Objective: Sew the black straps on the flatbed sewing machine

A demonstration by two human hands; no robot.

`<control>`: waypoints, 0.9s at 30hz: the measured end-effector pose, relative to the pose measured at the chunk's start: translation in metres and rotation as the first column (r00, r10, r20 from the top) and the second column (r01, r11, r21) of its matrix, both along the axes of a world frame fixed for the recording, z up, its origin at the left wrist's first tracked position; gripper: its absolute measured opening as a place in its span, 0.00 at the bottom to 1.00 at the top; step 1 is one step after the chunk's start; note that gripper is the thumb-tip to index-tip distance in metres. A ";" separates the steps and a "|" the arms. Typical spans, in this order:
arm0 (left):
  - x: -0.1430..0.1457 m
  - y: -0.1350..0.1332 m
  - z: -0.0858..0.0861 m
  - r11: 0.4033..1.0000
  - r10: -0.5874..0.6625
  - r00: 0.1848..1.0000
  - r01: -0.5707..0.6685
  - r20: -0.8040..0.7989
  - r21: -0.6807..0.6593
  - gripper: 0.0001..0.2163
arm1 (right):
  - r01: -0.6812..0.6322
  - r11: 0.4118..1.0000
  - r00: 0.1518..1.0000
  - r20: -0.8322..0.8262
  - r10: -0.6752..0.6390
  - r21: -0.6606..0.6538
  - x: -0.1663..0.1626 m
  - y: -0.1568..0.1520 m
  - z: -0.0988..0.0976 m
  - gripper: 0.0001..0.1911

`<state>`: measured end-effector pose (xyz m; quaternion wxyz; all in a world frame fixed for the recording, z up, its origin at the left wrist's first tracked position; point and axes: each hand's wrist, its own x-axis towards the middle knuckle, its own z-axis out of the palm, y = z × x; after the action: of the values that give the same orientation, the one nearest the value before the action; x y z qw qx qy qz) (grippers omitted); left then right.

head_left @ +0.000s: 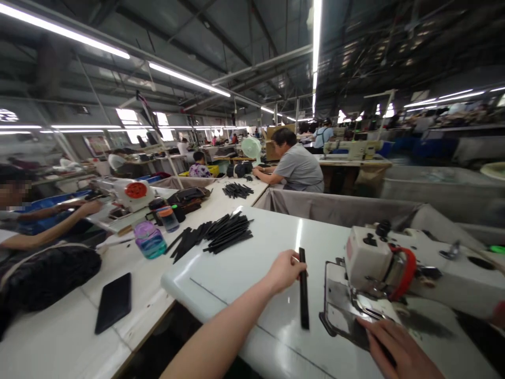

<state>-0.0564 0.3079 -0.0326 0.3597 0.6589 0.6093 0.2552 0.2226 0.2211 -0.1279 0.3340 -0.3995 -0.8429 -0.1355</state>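
My left hand pinches a narrow black fabric strip near its upper end, holding it lengthwise over the white tabletop. To its right stands a white sewing machine with a red guard and a metal work plate. At the plate's front edge, my right hand has its fingers closed on a dark strip-like piece, mostly hidden by the fingers. Beyond my left hand lies a loose pile of similar black strips.
On the left table are a black phone, a purple-blue jar, an orange-lidded bottle and a dark bundle. A co-worker sits ahead near more strips; another person's arm works at far left.
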 end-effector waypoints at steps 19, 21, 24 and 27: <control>0.050 -0.050 -0.043 0.737 -0.500 0.847 0.526 -0.182 0.425 0.11 | -0.072 0.930 0.981 -0.196 0.000 -0.361 -0.029 -0.026 0.046 0.10; 0.052 -0.051 -0.042 0.756 -0.479 0.856 0.515 -0.195 0.404 0.17 | -0.083 0.922 0.978 -0.210 0.001 -0.378 -0.028 -0.026 0.047 0.09; 0.053 -0.051 -0.040 0.743 -0.510 0.826 0.563 -0.240 0.361 0.27 | -0.114 0.900 0.973 -0.229 0.016 -0.420 -0.027 -0.027 0.047 0.08; 0.051 -0.049 -0.038 0.715 -0.554 0.790 0.613 -0.262 0.337 0.27 | -0.115 0.887 0.974 -0.226 0.012 -0.447 -0.026 -0.027 0.047 0.08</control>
<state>-0.0051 0.2587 -0.0702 0.2332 0.8933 0.3271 0.2014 0.1965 0.1940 -0.0812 0.3247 -0.4513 -0.8222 0.1223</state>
